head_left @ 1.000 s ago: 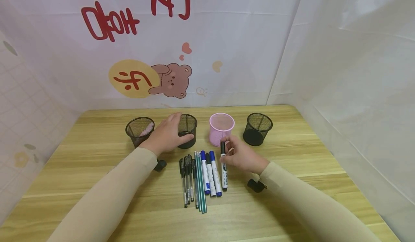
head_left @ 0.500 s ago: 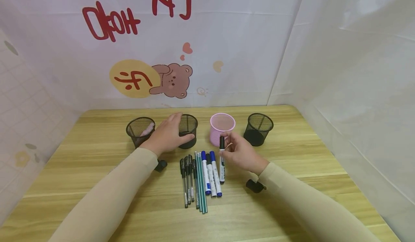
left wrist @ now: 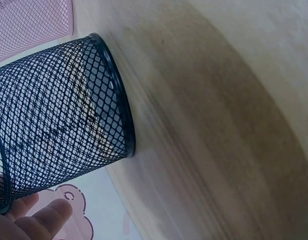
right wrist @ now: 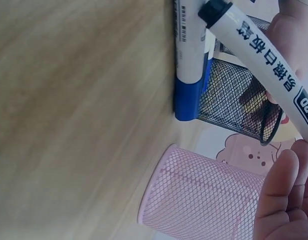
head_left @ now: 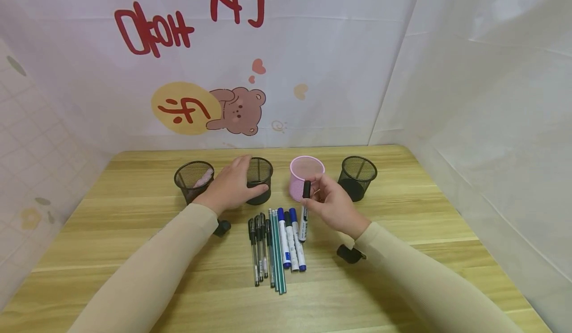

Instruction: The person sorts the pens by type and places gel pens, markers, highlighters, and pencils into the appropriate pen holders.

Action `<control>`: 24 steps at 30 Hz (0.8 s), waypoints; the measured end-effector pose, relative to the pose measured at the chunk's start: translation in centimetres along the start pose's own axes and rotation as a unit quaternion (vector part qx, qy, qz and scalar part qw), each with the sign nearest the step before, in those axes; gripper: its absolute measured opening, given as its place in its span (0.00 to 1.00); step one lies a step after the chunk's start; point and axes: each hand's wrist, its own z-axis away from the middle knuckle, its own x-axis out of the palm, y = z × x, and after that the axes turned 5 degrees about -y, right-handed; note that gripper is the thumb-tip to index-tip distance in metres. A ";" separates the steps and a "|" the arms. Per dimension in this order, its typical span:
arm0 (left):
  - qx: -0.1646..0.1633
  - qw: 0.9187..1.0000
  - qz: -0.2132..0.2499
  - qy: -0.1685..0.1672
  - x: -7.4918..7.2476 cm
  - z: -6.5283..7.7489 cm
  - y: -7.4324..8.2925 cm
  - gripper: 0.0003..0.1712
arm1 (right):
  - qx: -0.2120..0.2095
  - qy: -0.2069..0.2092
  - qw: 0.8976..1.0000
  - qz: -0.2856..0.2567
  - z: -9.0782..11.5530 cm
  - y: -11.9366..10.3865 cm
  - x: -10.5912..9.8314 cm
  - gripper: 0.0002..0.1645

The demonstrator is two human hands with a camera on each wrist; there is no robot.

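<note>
In the head view my right hand (head_left: 335, 204) pinches a whiteboard marker (head_left: 305, 219) near its black cap, above the table in front of the pink mesh pen cup (head_left: 296, 186). The marker's white barrel (right wrist: 264, 60) slants across the right wrist view. My left hand (head_left: 230, 186) holds the second black mesh pen cup (head_left: 263, 176) from its left side, thumb in front and fingers at the back. In the left wrist view fingers (left wrist: 51, 217) show beside the upright cup's rim. To the left of the held marker lie several more markers (head_left: 292, 248), green pencils (head_left: 278, 263) and black-capped pens (head_left: 256, 253).
At the far left stands a black mesh cup (head_left: 189, 184) with something pale pink in it. Another black mesh cup (head_left: 355, 184) stands right of the pink one. A printed cloth wall (head_left: 339, 75) rises behind the wooden table (head_left: 201, 298).
My right hand has lifted the marker off the table and moved it up and slightly left, toward the pink cup. The left hand stays at its cup.
</note>
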 end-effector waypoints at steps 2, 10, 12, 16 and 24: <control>0.000 1.000 -0.001 -0.001 0.0 0.0 0.0 0.61 | -0.003 0.003 1.000 -0.008 -0.1 -0.2 0.0 0.23; 0.000 1.000 0.002 0.000 0.1 -0.1 -0.1 0.61 | -0.015 0.019 1.000 -0.006 -0.6 -0.9 0.1 0.18; 0.000 1.000 0.003 0.000 0.1 -0.1 -0.1 0.61 | -0.016 0.023 1.000 -0.003 -0.8 -1.2 0.1 0.16; 0.000 1.000 0.003 0.000 0.1 -0.1 -0.1 0.61 | -0.021 0.028 0.999 -0.004 -0.9 -1.5 0.3 0.14; 0.001 1.000 0.004 0.001 0.0 -0.1 0.0 0.60 | -0.039 0.038 0.999 -0.007 -1.5 -1.7 0.5 0.13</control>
